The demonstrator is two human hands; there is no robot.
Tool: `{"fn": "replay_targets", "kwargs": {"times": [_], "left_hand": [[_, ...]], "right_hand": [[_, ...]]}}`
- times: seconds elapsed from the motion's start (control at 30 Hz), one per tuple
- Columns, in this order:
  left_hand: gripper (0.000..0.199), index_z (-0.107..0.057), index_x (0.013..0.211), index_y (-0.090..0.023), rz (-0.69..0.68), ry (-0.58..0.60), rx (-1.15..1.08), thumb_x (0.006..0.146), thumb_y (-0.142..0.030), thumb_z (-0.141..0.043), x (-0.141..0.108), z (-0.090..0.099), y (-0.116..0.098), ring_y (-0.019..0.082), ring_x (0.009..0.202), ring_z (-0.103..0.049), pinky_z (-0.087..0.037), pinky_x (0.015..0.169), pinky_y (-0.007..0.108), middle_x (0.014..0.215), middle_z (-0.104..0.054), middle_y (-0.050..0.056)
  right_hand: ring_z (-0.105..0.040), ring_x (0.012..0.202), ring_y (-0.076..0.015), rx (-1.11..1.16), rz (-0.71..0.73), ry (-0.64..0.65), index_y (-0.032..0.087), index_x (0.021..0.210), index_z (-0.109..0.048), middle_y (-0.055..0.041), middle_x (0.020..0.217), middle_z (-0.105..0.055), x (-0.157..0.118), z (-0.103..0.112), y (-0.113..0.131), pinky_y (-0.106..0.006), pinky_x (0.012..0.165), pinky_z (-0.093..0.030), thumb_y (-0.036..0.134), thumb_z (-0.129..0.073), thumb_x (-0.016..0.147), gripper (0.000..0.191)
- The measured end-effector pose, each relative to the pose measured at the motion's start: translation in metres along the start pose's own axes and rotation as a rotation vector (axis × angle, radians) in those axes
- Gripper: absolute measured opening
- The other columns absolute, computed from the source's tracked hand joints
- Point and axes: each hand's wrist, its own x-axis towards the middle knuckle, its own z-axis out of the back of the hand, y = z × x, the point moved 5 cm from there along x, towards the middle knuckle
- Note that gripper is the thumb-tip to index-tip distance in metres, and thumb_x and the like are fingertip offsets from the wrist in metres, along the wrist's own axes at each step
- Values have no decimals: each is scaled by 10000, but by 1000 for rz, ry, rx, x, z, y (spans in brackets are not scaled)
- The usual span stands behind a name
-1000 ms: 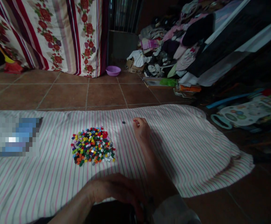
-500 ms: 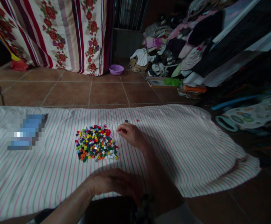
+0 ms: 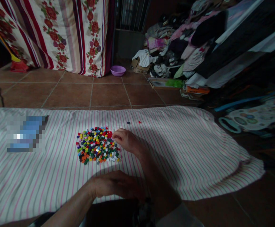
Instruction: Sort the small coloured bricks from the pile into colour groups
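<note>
Many small coloured bricks [image 3: 97, 146] lie in a loose heap on a striped cloth [image 3: 63, 176]. My right hand [image 3: 125, 138] is at the heap's right edge, beside some red bricks [image 3: 109, 135], its thumb and fingers drawn together. Whatever may be between those fingertips is too small to make out. Beyond this hand, a dark grey brick [image 3: 128, 123] and a red brick [image 3: 139, 122] lie apart from the heap. My left hand [image 3: 118, 186] rests low near the cloth's front edge, under my right forearm, with its fingers lost in shadow.
A blurred blue object [image 3: 30, 132] is at the cloth's left. Behind, on the tiled floor [image 3: 75, 94], are a purple basin [image 3: 117, 71], a cardboard box [image 3: 140, 67] and piled clothes [image 3: 182, 41]. A floral curtain [image 3: 68, 34] hangs at the back.
My right hand has moved left and slightly nearer, to the edge of the heap, leaving the dark grey brick in full view. My left hand has hardly moved.
</note>
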Motion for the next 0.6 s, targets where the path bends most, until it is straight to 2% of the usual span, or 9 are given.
{"fn": "replay_targets", "kwargs": {"times": [0.13, 0.37, 0.6], "left_hand": [[415, -746, 986, -174, -5, -4, -11, 700, -468, -688, -2, 0, 0, 221, 1003, -609, -430, 942, 341, 1013, -717, 74], [427, -739, 1018, -164, 6, -5, 2, 706, -448, -674, -2, 0, 0, 226, 1027, -606, -421, 955, 343, 1044, -714, 81], [393, -735, 1022, -158, -27, 15, -11, 728, -410, -668, -3, 1, 1, 225, 1039, -606, -416, 971, 348, 1050, -712, 84]], "right_hand": [[-582, 775, -124, -16, 6, -6, 186, 809, -672, -8, 822, -639, 0, -1, 2, -224, 715, -413, 59, -596, 812, 148], [-545, 726, -117, -57, -22, 9, 177, 772, -647, -1, 783, -611, 1, 3, 14, -220, 670, -376, 86, -614, 824, 110], [-520, 692, -108, -48, -13, -1, 172, 737, -608, 9, 749, -601, 2, -1, 15, -215, 647, -356, 24, -586, 783, 156]]}}
